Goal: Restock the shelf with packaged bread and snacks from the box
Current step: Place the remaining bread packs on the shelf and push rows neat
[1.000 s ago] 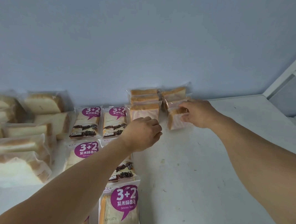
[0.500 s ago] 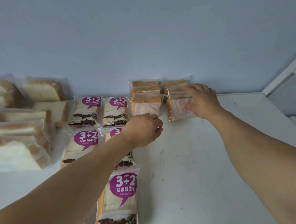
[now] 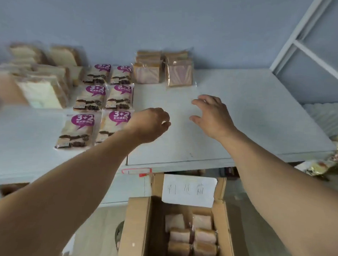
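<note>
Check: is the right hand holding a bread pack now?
No. The right hand hovers empty over the shelf, fingers spread.

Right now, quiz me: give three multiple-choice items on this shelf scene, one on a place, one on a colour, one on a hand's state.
1. Where is the cardboard box?
A. on the shelf
B. below the shelf's front edge
C. behind the toast packs

2. What colour are the "3+2" speech-bubble labels?
A. green
B. orange
C. purple

3. What is the right hand doing?
A. hovering empty with fingers spread
B. gripping a toast pack
C. reaching inside the box

Answers: 1 B, the box stands open under the white shelf, bread packs inside. 2 C, every bubble is purple with white print. 3 A, it holds nothing above the bare shelf, apart from the pink-swirl toast packs at the back.
</note>
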